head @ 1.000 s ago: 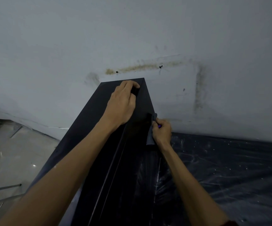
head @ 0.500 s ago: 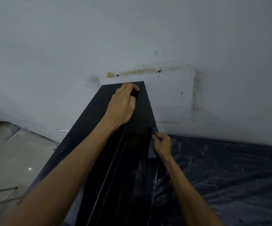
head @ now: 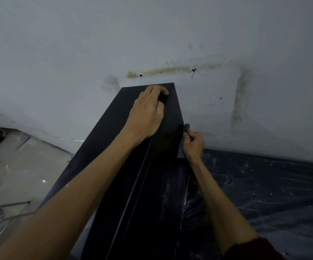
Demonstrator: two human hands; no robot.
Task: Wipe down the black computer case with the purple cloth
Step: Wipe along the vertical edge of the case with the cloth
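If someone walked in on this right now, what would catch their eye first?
A black computer case fills the centre, its far end by a wall with a brown stain. The left hand grips its top near the far end; the right hand holds a purple cloth against its right side.
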